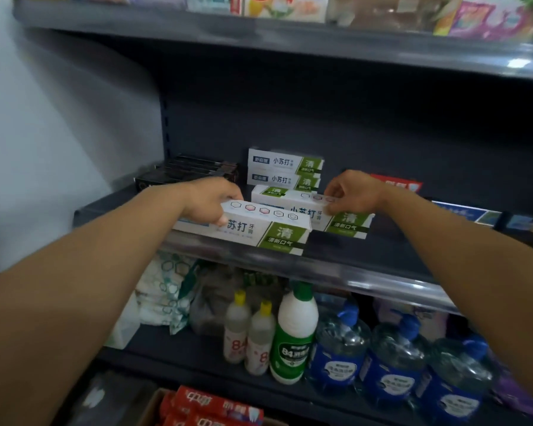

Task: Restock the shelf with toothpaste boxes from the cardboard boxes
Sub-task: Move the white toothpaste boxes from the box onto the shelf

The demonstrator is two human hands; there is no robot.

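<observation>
Both hands are at the middle shelf [382,259], each holding one toothpaste box. The left hand [211,199] grips the near box [259,227] at its left end, fingers curled over the top and the thumb seemingly underneath, while the right hand [353,192] pinches the far box [308,207] at its upper right edge. Both boxes sit at the near lip of the shelf, the near one just overlapping the front rail, the other right behind it and a little to the right. These cartons look light and fairly stiff but hollow, so I judge a hard squeeze on the broad faces would dent them; the glossy card may also slide between fingers. The safest hold is likely across the narrow long edges or at an end, where the folded flaps stiffen the carton. Each box is long and flat, white on the left with dark lettering, with a green block on the right and a row of small hexagon marks along the top face. Two matching stacked boxes [285,169] stand farther back, with dark boxes [186,172] to their left. Red toothpaste boxes [213,407] lie in a cardboard box [150,410] at the near bottom edge.
</observation>
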